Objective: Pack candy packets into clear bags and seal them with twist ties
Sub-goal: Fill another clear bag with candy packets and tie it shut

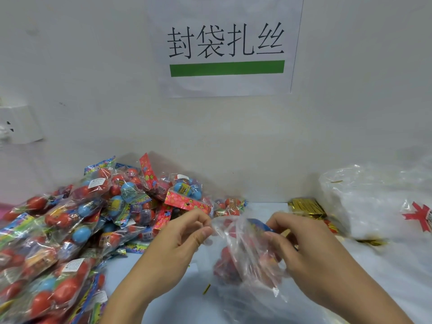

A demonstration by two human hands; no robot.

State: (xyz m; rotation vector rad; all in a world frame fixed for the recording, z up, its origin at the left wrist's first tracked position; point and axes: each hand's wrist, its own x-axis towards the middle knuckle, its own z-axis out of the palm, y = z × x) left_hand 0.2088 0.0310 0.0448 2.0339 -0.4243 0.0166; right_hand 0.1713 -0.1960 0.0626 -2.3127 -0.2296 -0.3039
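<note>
A clear bag [243,260] hangs between my two hands above the table, with a candy packet of red balls [228,265] showing through it. My left hand [180,242] pinches the bag's left rim between thumb and fingers. My right hand [301,249] grips the right side of the bag together with the packet's blue header, its fingers curled in. A big heap of candy packets [77,220] with red and blue balls lies to the left. Gold twist ties [308,208] lie in a bundle behind my right hand.
A stack of clear bags [374,202] in plastic wrap sits at the right against the wall. One loose gold tie [206,288] lies on the pale table [131,272]. A paper sign [225,50] hangs on the wall, and a wall socket [16,127] is at far left.
</note>
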